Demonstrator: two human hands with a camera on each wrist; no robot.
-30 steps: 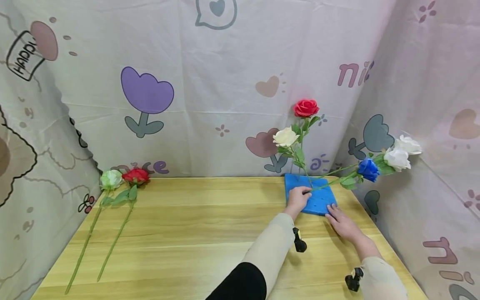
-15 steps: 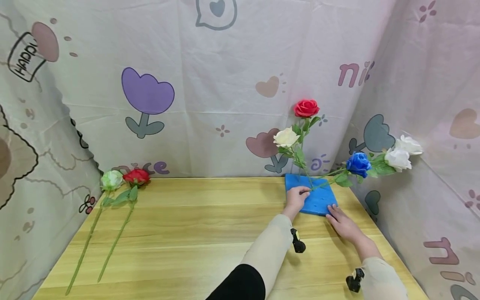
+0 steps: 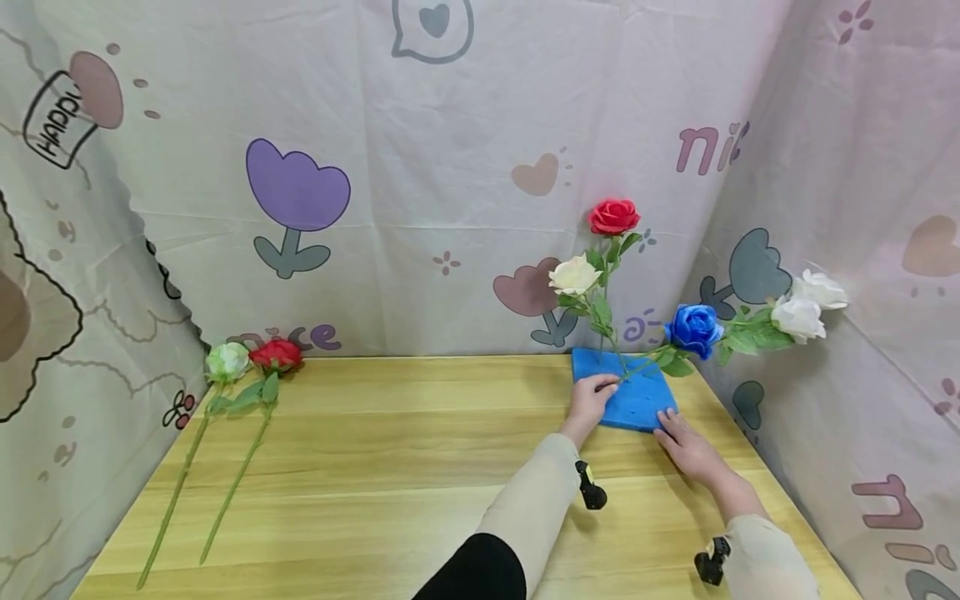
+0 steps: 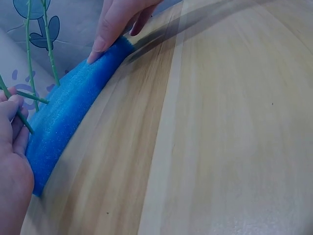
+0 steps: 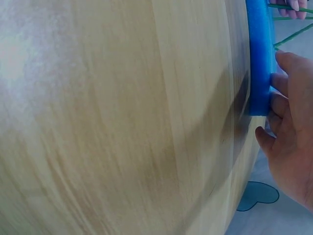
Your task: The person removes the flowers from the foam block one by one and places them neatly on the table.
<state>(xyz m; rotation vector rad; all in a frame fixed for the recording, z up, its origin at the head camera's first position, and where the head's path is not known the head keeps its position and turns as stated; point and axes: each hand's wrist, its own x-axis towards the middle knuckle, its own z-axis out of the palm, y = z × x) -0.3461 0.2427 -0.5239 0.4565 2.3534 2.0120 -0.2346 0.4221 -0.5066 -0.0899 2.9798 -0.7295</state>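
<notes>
A blue rose leans far to the right over a blue foam block. My left hand pinches its green stem near the bottom; in the left wrist view the stem's end meets the foam's top. My right hand rests with extended fingers on the block's front right corner, seen also in the right wrist view beside the foam's edge. A red rose and a cream rose stand in the foam. White roses slant low to the right behind the blue one.
On the wooden table's left side lie a pale green rose and a red rose, stems pointing toward the front. Printed cloth walls the back and both sides, close behind the foam.
The blue rose's bloom has swung left and slightly up, coming nearer the foam. My left hand has shifted slightly left, still pinching the stem; my right hand stays on the corner.
</notes>
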